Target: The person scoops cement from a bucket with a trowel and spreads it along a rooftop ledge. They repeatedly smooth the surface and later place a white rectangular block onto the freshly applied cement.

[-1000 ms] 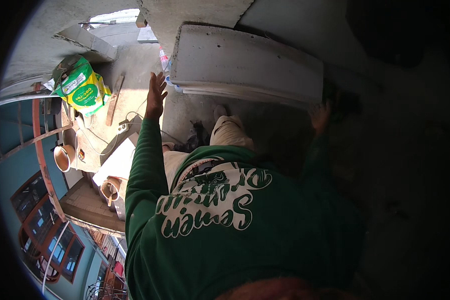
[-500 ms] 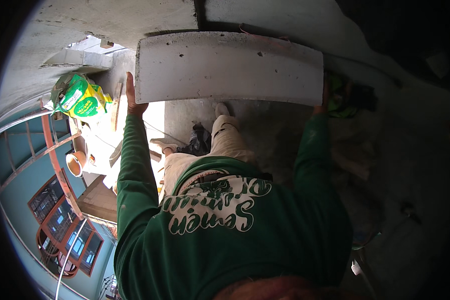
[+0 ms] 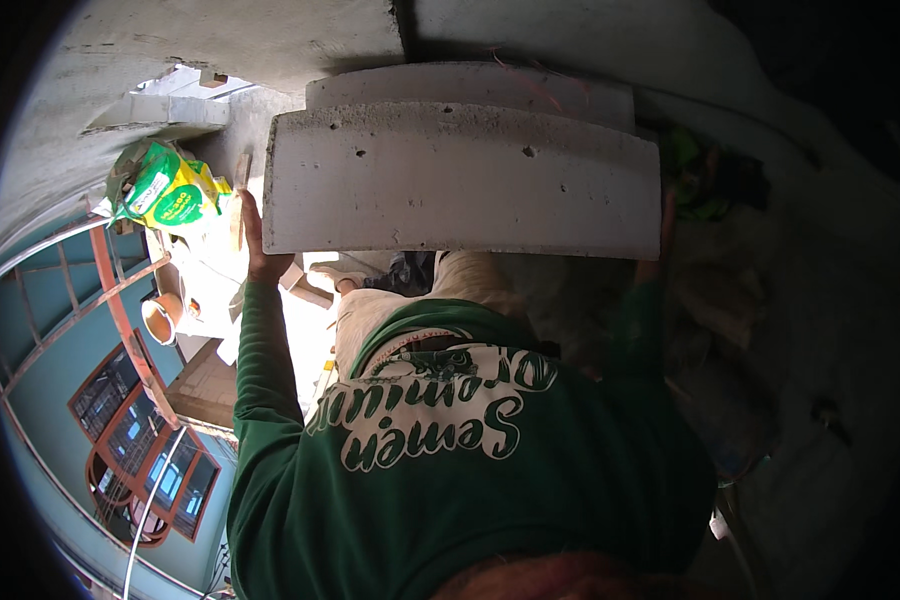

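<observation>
A long pale lightweight concrete block [image 3: 450, 190] with a few small pits spans the space in front of my chest. My left hand [image 3: 263, 245] presses on its left end, the thumb side showing along the edge. At the opposite end my right hand [image 3: 657, 245] grips it, mostly in shadow; its fingers are hard to see. Just beyond the held block lies a second pale block [image 3: 560, 90], partly covered by it. Whether the two touch cannot be told.
Grey plastered wall [image 3: 250, 50] runs along the far side. To the left are a green and yellow sack [image 3: 175, 190], an orange-tan bucket [image 3: 162, 318] and a metal frame [image 3: 120, 290]. A dark green bundle [image 3: 705, 175] sits at the right. My legs [image 3: 475, 285] are below the block.
The held block has come nearer to my body and lower in the picture, with both hands on its ends. The second block behind it has come into view.
</observation>
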A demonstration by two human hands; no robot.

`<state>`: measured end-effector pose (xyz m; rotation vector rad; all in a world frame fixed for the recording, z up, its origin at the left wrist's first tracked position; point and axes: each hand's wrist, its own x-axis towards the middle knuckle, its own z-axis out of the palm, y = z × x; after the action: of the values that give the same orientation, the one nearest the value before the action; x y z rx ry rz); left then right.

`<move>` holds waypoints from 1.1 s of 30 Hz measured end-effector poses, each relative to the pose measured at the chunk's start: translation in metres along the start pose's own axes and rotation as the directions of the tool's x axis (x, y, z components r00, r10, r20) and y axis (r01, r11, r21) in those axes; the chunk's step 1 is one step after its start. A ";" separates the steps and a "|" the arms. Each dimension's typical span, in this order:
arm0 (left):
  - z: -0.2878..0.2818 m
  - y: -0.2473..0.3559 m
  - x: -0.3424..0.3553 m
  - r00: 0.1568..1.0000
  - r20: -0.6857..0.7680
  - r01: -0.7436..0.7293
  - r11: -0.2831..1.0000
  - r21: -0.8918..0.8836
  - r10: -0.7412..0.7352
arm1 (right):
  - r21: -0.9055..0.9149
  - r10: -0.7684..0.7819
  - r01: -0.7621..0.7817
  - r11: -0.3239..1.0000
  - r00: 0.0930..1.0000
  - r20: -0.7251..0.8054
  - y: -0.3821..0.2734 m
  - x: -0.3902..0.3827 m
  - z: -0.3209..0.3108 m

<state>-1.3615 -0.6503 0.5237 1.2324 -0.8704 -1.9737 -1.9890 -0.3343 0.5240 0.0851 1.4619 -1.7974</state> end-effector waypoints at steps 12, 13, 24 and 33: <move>0.079 0.135 0.003 0.985 0.150 -0.115 0.976 0.186 0.088 | -0.278 -0.077 0.078 0.957 0.997 0.012 -0.103 -0.002 0.084; 0.069 0.135 0.030 0.988 0.106 -0.148 0.921 0.360 0.117 | -0.268 -0.009 0.012 0.963 1.000 0.014 -0.111 0.031 0.077; 0.127 0.170 0.047 0.935 0.043 -0.251 0.572 0.781 0.352 | -0.816 -0.367 0.456 -0.354 0.735 0.570 -0.154 -0.016 0.209; 0.182 0.174 0.012 0.522 0.396 -0.526 -0.080 0.847 0.755 | -0.312 0.369 0.874 -0.373 0.448 0.814 -0.107 -0.071 0.333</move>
<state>-1.5023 -0.7239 0.7193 1.0725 -2.1609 -0.3023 -1.8675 -0.5780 0.7551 -2.1820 1.7189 0.0607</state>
